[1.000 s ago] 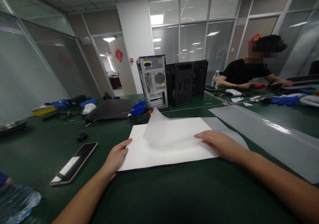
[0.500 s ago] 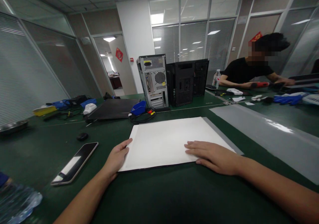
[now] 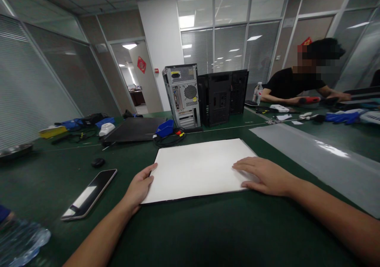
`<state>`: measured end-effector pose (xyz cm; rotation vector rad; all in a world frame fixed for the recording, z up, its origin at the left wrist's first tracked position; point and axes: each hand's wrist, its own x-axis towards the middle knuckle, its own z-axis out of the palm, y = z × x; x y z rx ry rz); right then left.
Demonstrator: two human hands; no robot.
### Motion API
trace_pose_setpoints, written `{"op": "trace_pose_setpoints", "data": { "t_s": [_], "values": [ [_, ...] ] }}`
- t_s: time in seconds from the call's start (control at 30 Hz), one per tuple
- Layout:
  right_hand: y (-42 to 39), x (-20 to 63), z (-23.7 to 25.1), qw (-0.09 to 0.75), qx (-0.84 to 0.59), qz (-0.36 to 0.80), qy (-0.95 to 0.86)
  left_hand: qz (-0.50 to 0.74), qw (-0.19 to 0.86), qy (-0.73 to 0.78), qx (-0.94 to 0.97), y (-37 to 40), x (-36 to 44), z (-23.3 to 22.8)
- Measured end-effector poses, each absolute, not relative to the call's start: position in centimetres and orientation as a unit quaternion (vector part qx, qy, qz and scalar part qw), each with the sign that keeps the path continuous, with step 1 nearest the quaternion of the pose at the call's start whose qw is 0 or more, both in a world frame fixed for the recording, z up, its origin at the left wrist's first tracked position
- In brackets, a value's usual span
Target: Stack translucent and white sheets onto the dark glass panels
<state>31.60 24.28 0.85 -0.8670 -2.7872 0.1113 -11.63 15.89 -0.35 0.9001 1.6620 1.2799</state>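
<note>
A flat white panel (image 3: 196, 172) with a thin dark edge lies before me on the green table. My left hand (image 3: 141, 185) grips its left edge, thumb on the top face and the other fingers partly hidden at the side and below. Over the right edge rests my right hand (image 3: 264, 176), fingers stretched out across the white surface and thumb near the front corner. That hand covers part of the panel's right side.
A phone (image 3: 90, 193) and a small black round object (image 3: 97, 163) lie left. Behind the panel stand computer cases (image 3: 184, 96), a blue tray (image 3: 164, 128) and cables. A translucent sheet (image 3: 297, 152) lies right. Beyond it, a person (image 3: 285, 84) holds a red-and-black tool.
My right hand has shifted right and slightly away, onto the panel's right edge. The grey strip that stuck out along that side no longer shows. My left hand has stayed in place.
</note>
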Motion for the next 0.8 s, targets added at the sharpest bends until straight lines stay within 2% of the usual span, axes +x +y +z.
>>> {"op": "trace_pose_setpoints", "data": {
  "t_s": [0.63,0.8],
  "values": [
    [24.6,31.8,0.6,0.081,-0.288,0.057,-0.952,0.505,0.432,0.662,0.348,16.1,-12.0,-0.8],
    [27.0,34.1,0.4,0.127,-0.395,-0.003,-0.910,0.498,0.434,0.667,0.345,15.9,-11.5,-0.2]
  ]
}}
